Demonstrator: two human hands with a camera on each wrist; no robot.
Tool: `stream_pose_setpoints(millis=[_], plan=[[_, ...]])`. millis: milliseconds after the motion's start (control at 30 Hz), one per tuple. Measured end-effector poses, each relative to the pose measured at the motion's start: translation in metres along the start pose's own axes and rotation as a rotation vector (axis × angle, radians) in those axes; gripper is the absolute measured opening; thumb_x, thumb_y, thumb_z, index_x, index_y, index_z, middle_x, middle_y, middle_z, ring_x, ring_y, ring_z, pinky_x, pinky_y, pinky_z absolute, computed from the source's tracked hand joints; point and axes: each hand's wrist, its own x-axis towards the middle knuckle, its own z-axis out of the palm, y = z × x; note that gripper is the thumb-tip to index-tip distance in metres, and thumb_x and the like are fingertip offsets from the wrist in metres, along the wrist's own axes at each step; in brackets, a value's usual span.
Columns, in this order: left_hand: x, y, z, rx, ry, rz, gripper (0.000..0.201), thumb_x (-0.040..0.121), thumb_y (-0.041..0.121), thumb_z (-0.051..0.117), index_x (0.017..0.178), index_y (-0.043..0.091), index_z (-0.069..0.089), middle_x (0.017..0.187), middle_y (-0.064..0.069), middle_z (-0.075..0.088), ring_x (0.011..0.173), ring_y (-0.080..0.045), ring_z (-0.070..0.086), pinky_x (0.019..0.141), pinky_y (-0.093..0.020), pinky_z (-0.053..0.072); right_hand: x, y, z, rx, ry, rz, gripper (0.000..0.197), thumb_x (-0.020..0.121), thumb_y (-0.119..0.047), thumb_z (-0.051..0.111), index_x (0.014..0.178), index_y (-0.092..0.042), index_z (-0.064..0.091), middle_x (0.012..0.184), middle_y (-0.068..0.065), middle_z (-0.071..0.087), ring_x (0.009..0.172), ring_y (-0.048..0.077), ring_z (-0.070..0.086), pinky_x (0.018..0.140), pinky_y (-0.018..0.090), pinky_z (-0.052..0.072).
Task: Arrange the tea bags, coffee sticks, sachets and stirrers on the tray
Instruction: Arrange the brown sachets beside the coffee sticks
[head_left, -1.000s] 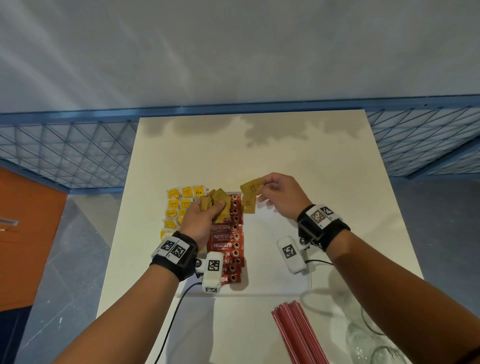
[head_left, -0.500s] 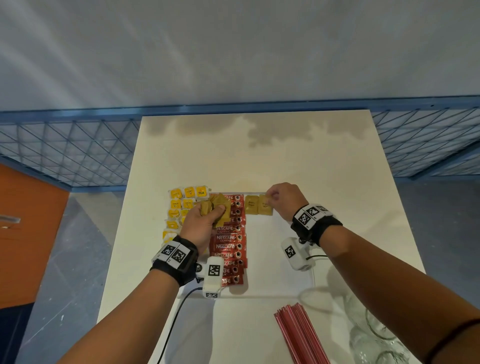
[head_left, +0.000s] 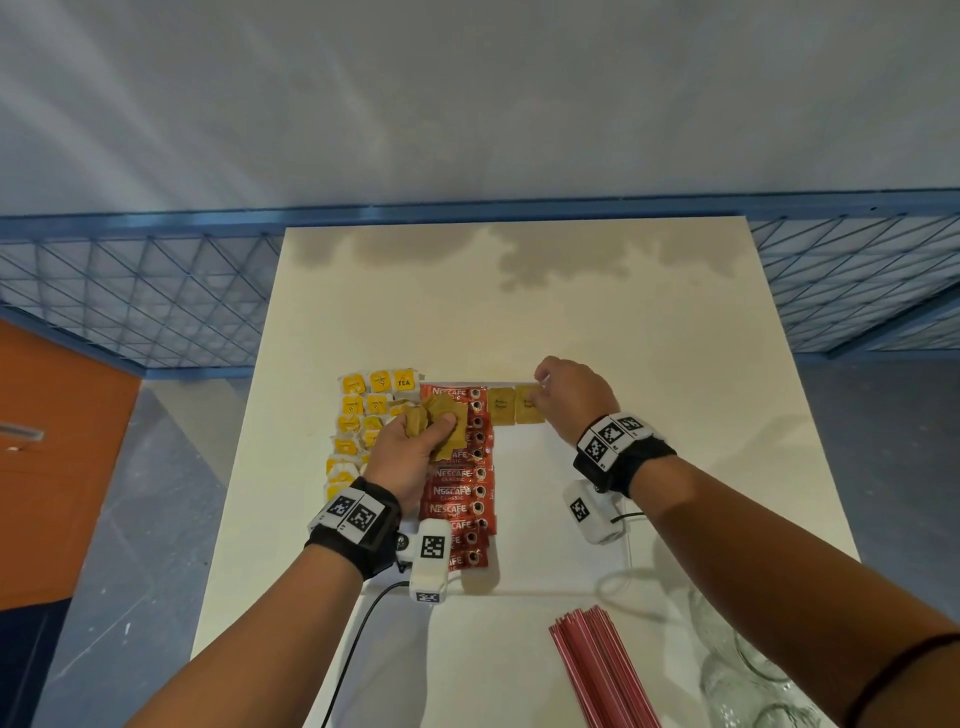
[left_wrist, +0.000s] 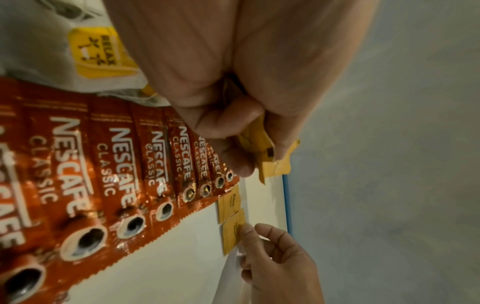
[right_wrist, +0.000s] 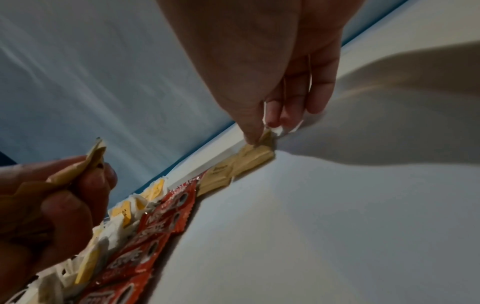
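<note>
Along the left edge of the white tray (head_left: 545, 519), yellow-tagged tea bags (head_left: 358, 410) lie in rough columns, running from the far left corner toward the near edge. Just right of them, touching, a column of red coffee sticks (head_left: 460, 499) (printed NESCAFE CLASSIC) lies overlapped from the far edge to the near edge.

Left hand (head_left: 415, 452) hovers over the seam between tea bags and coffee sticks, fingers curled tight round a bunch of brown sachets (head_left: 441, 421); the left wrist view shows the bunch's corners sticking out past the fingertips.

Against the far edge of the tray, right of the topmost coffee stick, two brown sachets lie flat side by side: the first placed sachet (head_left: 501, 405) next to the coffee sticks, the second placed sachet (head_left: 529, 410) just to its right, their edges meeting or slightly overlapped.

Right hand (head_left: 571, 397) is over the far edge, thumb and forefinger narrowed onto the far right corner of the second placed sachet; the right wrist view shows that corner lifted slightly between the fingertips (right_wrist: 253, 135), the other fingers extended downward beside them.

Off the tray, on the tabletop (head_left: 519, 312) near its near edge, a bundle of red stirrers (head_left: 597, 670) lies loose. Clear glassware (head_left: 748, 670) stands at the near right corner (outline only partly legible).
</note>
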Motion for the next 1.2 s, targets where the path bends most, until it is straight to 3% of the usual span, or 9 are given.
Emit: stream_pose_setpoints(millis=[167,333,433,567,667,800,1000,1067,1200], plan=[[-0.006,-0.001,0.006,0.004,-0.007,0.019,0.026,0.091,0.020,0.074,0.112,0.006,0.068,0.101,-0.017,0.076,0.087,-0.032,0.074,0.065,-0.035,0.060,-0.026,-0.018,-0.010,0.281,-0.043,-0.106,0.021,0.096,-0.044,0.060,0.102,-0.028,0.071,0.096,-0.012,0.070,0.087,0.006,0.065,0.079,0.033,0.057],[-0.014,0.001,0.012,0.036,-0.057,0.043,0.029,0.091,0.025,0.074,0.113,0.006,0.071,0.108,-0.023,0.074,0.094,-0.038,0.070,0.087,-0.052,0.059,-0.059,-0.042,-0.011,0.651,-0.220,-0.156,0.018,0.096,-0.040,0.067,0.093,-0.027,0.077,0.081,-0.012,0.073,0.072,-0.003,0.063,0.066,0.019,0.047],[-0.022,0.004,0.016,0.078,-0.087,0.078,0.027,0.092,0.027,0.071,0.113,0.009,0.072,0.089,-0.010,0.076,0.079,-0.027,0.069,0.056,-0.028,0.056,-0.069,-0.046,-0.006,0.734,-0.234,-0.147,0.017,0.097,-0.032,0.068,0.092,-0.017,0.075,0.078,-0.002,0.071,0.071,0.007,0.067,0.065,0.024,0.051],[-0.027,0.002,0.014,0.103,-0.132,0.089,0.046,0.090,0.040,0.066,0.120,0.006,0.068,0.084,-0.008,0.072,0.070,-0.017,0.064,0.042,-0.017,0.034,-0.074,-0.043,-0.005,0.732,-0.213,-0.141,0.019,0.097,-0.025,0.067,0.086,-0.010,0.069,0.070,-0.002,0.067,0.066,0.010,0.066,0.066,0.029,0.053],[-0.031,0.001,0.011,0.067,-0.161,0.056,0.039,0.099,0.038,0.059,0.124,0.009,0.066,0.097,-0.014,0.073,0.075,-0.018,0.067,0.040,-0.016,0.034,-0.075,-0.039,-0.005,0.738,-0.190,-0.118,0.019,0.097,-0.023,0.067,0.085,-0.009,0.070,0.066,-0.003,0.066,0.062,0.009,0.063,0.063,0.025,0.050],[-0.037,0.002,0.011,-0.009,-0.143,0.007,0.020,0.103,0.018,0.055,0.117,0.006,0.065,0.094,-0.011,0.073,0.075,-0.020,0.068,0.037,-0.015,0.033,-0.076,-0.035,-0.005,0.739,-0.169,-0.109,0.020,0.097,-0.022,0.067,0.079,-0.013,0.069,0.060,-0.013,0.058,0.058,0.006,0.053,0.065,0.028,0.047],[-0.033,-0.003,0.002,-0.008,-0.077,0.019,0.023,0.102,0.019,0.058,0.121,0.008,0.065,0.097,-0.013,0.073,0.066,-0.015,0.063,0.039,-0.014,0.034,-0.068,-0.029,-0.014,0.775,-0.079,-0.046,0.018,0.098,-0.022,0.067,0.088,-0.007,0.074,0.064,-0.014,0.061,0.053,-0.002,0.051,0.060,0.016,0.040],[-0.031,-0.004,-0.003,-0.017,-0.054,0.021,0.029,0.102,0.021,0.059,0.126,0.005,0.063,0.098,-0.011,0.074,0.068,-0.014,0.065,0.040,-0.014,0.035,-0.061,-0.023,-0.017,0.744,0.006,-0.009,0.017,0.098,-0.023,0.066,0.092,-0.011,0.076,0.074,-0.010,0.066,0.060,-0.001,0.055,0.062,0.020,0.045],[-0.034,-0.001,-0.009,0.009,-0.049,0.011,0.028,0.102,0.020,0.059,0.124,0.003,0.063,0.087,-0.005,0.075,0.061,-0.009,0.064,0.042,-0.014,0.036,-0.049,-0.005,-0.010,0.565,0.042,0.057,0.031,0.098,-0.026,0.062,0.068,-0.016,0.067,0.062,-0.009,0.056,0.059,0.012,0.049,0.062,0.029,0.043]])
